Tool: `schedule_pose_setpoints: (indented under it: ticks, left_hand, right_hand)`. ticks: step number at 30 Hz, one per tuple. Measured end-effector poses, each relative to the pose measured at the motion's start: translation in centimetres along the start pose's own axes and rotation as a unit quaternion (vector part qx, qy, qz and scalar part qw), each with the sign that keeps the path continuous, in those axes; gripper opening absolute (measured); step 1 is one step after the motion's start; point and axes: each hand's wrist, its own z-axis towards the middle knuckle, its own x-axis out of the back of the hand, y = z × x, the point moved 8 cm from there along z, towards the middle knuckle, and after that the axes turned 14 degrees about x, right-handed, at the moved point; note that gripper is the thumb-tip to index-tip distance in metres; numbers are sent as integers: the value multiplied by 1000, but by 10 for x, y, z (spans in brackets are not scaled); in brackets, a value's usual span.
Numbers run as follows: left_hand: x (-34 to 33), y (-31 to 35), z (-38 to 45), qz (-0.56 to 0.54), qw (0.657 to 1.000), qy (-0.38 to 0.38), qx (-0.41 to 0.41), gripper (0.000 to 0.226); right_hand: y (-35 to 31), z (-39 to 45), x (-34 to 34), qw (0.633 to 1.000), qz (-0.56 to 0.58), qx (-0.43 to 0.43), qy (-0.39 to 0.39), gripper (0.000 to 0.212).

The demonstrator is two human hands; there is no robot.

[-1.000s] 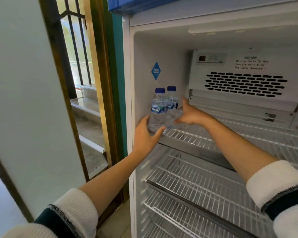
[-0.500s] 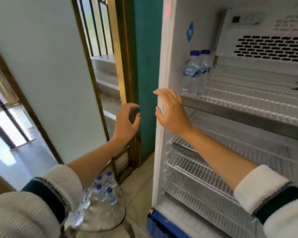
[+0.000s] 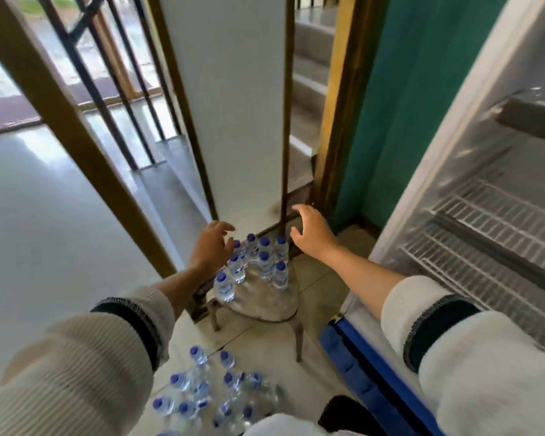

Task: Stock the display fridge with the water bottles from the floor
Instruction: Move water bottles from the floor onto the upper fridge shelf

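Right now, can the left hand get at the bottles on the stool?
Probably yes. The left hand hangs open right beside the bottles on the stool, blue caps up, with nothing between them. The right hand hovers on their other side, out of the way.

we see clear water bottles (image 3: 266,262) with blue caps and blue-and-white labels. our sleeves (image 3: 472,344) are cream ribbed knit with a dark green band edged in speckled stitching. the fridge (image 3: 447,146) is white with white wire shelves (image 3: 497,215) and a blue base. the wall (image 3: 403,89) is teal, the door frames (image 3: 44,99) golden brown.
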Motion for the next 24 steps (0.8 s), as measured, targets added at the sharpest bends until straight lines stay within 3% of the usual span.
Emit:
schedule_pose_setpoints:
  ticks: [9, 15, 24]
  left_hand:
    - [-46, -118, -24, 18, 988, -66, 140, 25]
    - [-112, -171, -24, 45, 956, -143, 253, 42]
    - [-206, -242, 11, -38, 912, -115, 392, 59]
  right_hand:
    - [64, -32, -132, 977, 68, -172, -105, 61]
    - [113, -40, -192, 953, 78, -242, -162, 64]
    - [192, -26, -281, 929, 115, -306, -176, 80]
